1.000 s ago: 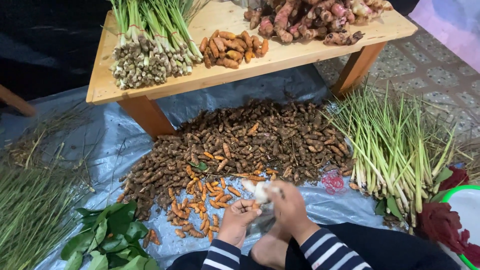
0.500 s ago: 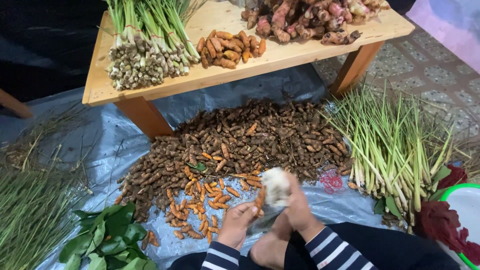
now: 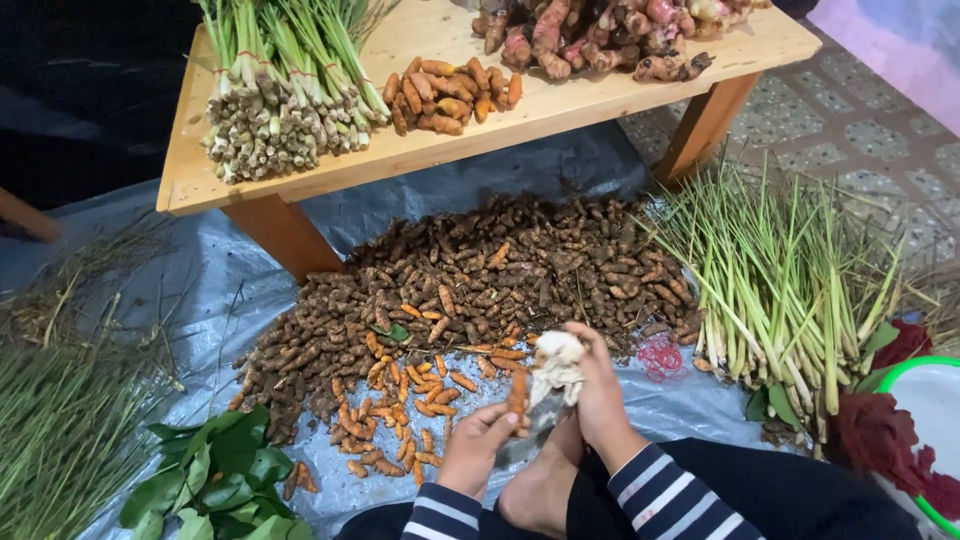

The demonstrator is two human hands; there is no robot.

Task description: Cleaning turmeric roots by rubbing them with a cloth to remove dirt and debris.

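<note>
My left hand (image 3: 478,445) pinches an orange turmeric root (image 3: 517,392) by its lower end, holding it upright. My right hand (image 3: 597,390) grips a crumpled white cloth (image 3: 556,365) pressed against the root's top. Both hands hover over a small scatter of cleaned orange roots (image 3: 415,400) on a grey plastic sheet (image 3: 680,410). Behind them lies a big heap of brown, unwashed turmeric roots (image 3: 500,270). A bare foot (image 3: 540,490) rests just under my hands.
A low wooden table (image 3: 560,110) behind holds trimmed lemongrass (image 3: 280,90), orange roots (image 3: 450,95) and pinkish galangal (image 3: 590,35). Loose lemongrass stalks (image 3: 790,280) lie right, green leaves (image 3: 215,470) and grass (image 3: 60,430) left. A green-rimmed white basin (image 3: 930,420) and red rubber bands (image 3: 660,357) sit at right.
My right hand with the cloth has shifted slightly up and right along the root; the left hand has kept its hold on the root's lower end.
</note>
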